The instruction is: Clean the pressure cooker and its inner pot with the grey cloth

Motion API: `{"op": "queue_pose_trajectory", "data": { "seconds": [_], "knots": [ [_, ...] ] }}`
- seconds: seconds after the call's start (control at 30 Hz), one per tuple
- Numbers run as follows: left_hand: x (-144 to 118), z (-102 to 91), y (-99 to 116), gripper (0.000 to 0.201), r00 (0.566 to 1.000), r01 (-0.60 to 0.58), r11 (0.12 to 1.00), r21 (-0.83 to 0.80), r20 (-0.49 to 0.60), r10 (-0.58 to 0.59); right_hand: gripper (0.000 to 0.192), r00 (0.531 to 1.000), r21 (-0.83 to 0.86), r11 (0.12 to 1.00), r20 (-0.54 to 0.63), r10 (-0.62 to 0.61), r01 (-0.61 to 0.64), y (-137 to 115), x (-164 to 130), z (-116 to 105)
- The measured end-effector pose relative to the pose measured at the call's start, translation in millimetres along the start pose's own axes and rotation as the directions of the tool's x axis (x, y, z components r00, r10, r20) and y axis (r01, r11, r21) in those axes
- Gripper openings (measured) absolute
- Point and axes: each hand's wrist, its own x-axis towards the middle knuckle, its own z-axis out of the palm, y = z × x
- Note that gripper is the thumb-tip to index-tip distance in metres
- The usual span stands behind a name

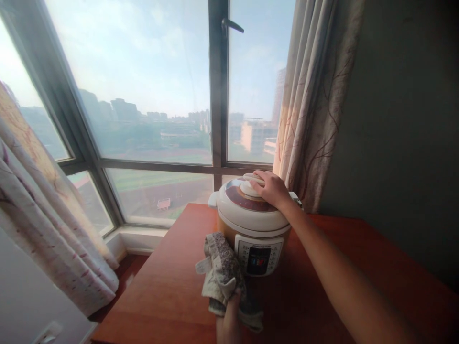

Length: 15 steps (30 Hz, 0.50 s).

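Ahead of you a wide window [143,95] fills most of the view, with a dark frame [218,95] running down its middle and patterned curtains hanging at both sides, the right curtain [315,105] reaching down close behind the cooker. Below it a reddish wooden table [165,296] stretches toward you, pushed against a dark wall [401,119] on the right.

An electric pressure cooker [254,229] stands on the table near its far edge, upright, lid on, with its control panel [258,258] facing you.

Your right hand [271,188] lies on top of the cooker's lid, fingers curled loosely over the lid handle [253,180]; you have a light hold on it rather than a tight fist, and the arm reaches in from the lower right.

Your left hand [229,317] sits low at the bottom edge of the view, closed around a crumpled grey cloth [220,270], which stands up out of your grip and touches or just overlaps the cooker's left front side; only part of this hand shows
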Motion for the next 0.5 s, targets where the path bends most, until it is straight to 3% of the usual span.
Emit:
{"op": "queue_pose_trajectory", "data": {
  "seconds": [0.2,0.33,0.43,0.5],
  "knots": [
    [10,-11.6,11,0.044,0.991,0.101,0.991,-0.092,-0.08,-0.108,0.038,1.0,0.003,1.0,0.003,0.014,-0.014,-1,0,-2],
    [22,-17.0,32,0.05,0.994,0.067,0.994,-0.089,-0.076,-0.074,0.036,1.0,0.005,1.0,0.003,0.004,-0.004,-2,0,-2],
    [38,-12.1,61,0.046,0.998,-0.038,0.999,-0.028,-0.041,0.037,0.036,1.0,0.003,1.0,0.007,0.0,0.0,-2,0,-2],
    [53,-1.1,86,0.033,0.957,-0.276,0.959,0.069,-0.068,0.281,0.037,1.0,0.003,1.0,0.008,-0.005,0.005,-1,0,-2]
  ]
}}
